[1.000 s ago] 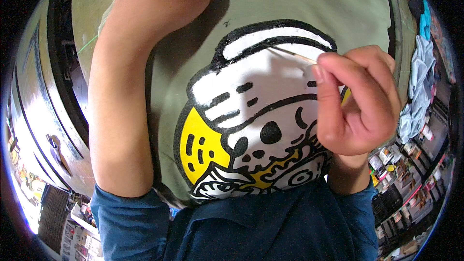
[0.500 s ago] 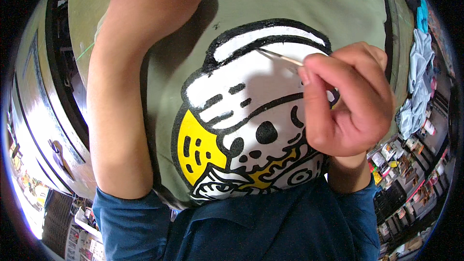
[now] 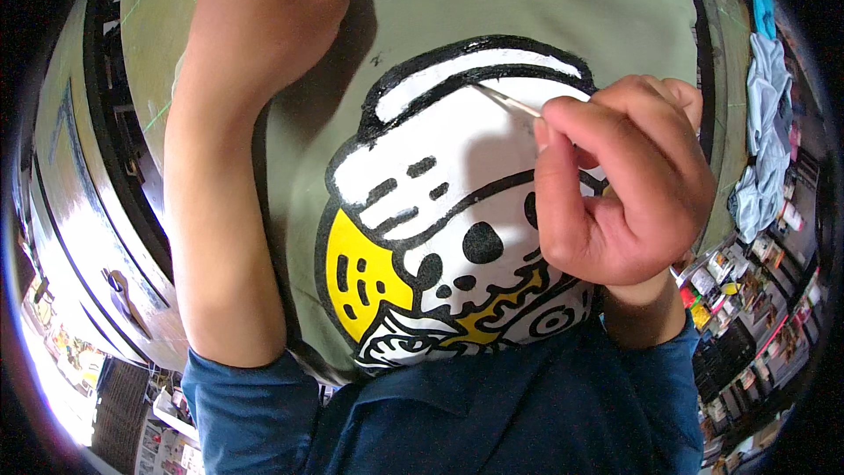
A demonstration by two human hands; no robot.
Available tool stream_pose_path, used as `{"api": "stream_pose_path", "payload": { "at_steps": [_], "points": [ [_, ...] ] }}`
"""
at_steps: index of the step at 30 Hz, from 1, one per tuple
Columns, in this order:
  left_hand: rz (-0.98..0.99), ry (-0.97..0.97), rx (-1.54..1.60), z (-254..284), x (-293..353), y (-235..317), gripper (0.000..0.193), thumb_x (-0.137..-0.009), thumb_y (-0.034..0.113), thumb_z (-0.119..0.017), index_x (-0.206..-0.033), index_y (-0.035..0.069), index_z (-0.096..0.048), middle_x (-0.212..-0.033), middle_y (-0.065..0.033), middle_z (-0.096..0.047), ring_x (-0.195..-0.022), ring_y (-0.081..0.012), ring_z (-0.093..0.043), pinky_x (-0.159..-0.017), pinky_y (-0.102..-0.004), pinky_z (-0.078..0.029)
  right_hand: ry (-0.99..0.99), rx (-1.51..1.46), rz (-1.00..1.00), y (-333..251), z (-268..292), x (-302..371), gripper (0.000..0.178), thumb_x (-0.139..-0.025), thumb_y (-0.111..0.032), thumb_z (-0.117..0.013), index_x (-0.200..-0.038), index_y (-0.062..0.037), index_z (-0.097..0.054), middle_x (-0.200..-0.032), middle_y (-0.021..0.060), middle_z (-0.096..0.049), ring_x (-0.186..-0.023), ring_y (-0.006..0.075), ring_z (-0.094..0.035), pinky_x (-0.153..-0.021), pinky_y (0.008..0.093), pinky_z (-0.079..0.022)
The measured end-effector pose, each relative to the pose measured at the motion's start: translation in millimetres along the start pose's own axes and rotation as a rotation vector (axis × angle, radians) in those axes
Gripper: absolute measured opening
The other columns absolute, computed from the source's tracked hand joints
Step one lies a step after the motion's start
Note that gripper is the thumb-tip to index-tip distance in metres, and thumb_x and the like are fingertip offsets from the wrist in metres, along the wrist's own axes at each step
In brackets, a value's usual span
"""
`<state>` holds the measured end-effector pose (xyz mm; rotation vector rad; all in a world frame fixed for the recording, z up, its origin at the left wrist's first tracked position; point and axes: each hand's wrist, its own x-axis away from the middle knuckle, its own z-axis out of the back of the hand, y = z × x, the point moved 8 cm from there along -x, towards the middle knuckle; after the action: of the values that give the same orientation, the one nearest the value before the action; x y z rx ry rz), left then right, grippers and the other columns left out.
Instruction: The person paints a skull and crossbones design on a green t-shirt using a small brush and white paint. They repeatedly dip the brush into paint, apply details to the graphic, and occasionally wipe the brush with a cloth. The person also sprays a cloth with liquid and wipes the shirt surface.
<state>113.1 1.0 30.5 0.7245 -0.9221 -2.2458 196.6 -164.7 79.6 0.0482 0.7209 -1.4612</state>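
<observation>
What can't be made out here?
Head view:
Left hand: fingertips cut off by the top edge.
Brush: rear end hidden by the right hand.
Design: right part behind that hand, bottom behind the shirt.
Items at lower right: too small to identify.

Your top (image 3: 492,418) is dark blue cloth, creased across the front. Your sleeves (image 3: 251,409), matching in colour, are short, ending near the elbows; your left forearm (image 3: 224,237) and right hand (image 3: 629,185) are bare.

Low to the right of the right hand (image 3: 629,185), we see cluttered dark shelving (image 3: 778,321); far left of it, glaring white light (image 3: 63,405).
</observation>
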Motion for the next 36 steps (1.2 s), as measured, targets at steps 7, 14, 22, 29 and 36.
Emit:
{"api": "stream_pose_path", "payload": {
  "at_steps": [7,14,22,29,36],
  "points": [
    [0.009,-0.027,-0.031,3,-3,-2,0.011,-0.091,-0.007,-0.056,-0.093,0.001,-0.05,-0.074,-0.0034,-0.046,-0.069,-0.0088,-0.043,-0.062,-0.0235,-0.036,0.049,-0.048,-0.002,4,10,1,0.022,-0.065,0.008,-0.067,-0.086,0.0021,-0.067,-0.065,0.0029,-0.056,-0.053,0.0136,-0.047,-0.062,0.0303,-0.034],
    [-0.177,-0.029,-0.154,13,-10,-23,0.019,-0.089,0.009,-0.071,-0.105,0.002,-0.063,-0.093,-0.0058,-0.065,-0.086,-0.0121,-0.059,-0.082,-0.0247,-0.047,0.062,0.029,-0.039,2,6,-1,0.016,-0.067,0.005,-0.066,-0.082,0.0008,-0.066,-0.064,0.0045,-0.054,-0.052,0.0164,-0.047,-0.062,0.0325,-0.035],
    [-0.099,-0.096,0.025,7,-9,-31,0.016,-0.092,0.006,-0.066,-0.106,0.001,-0.06,-0.092,-0.0075,-0.065,-0.086,-0.0122,-0.059,-0.08,-0.0249,-0.047,0.062,-0.218,-0.125,10,6,3,0.016,-0.074,0.008,-0.066,-0.09,0.0045,-0.067,-0.069,0.0068,-0.06,-0.055,0.0134,-0.049,-0.058,0.0283,-0.036],
    [-0.139,-0.101,-0.139,9,-10,-21,0.015,-0.092,0.009,-0.066,-0.103,0.003,-0.06,-0.087,-0.0091,-0.065,-0.081,-0.0125,-0.058,-0.076,-0.0267,-0.047,0.126,-0.425,-0.401,0,13,26,0.013,-0.086,0.009,-0.064,-0.099,0.0083,-0.065,-0.084,0.0113,-0.065,-0.068,0.0122,-0.055,-0.06,0.0237,-0.042],
    [-0.141,-0.055,-0.109,8,-11,-22,0.014,-0.091,0.009,-0.066,-0.102,0.002,-0.06,-0.085,-0.0077,-0.064,-0.078,-0.0111,-0.056,-0.074,-0.0248,-0.046,0.325,-0.237,-0.382,-23,-15,47,0.014,-0.082,0.008,-0.071,-0.096,0.005,-0.067,-0.075,0.006,-0.064,-0.06,0.009,-0.05,-0.052,0.0216,-0.036]
  ]
}}
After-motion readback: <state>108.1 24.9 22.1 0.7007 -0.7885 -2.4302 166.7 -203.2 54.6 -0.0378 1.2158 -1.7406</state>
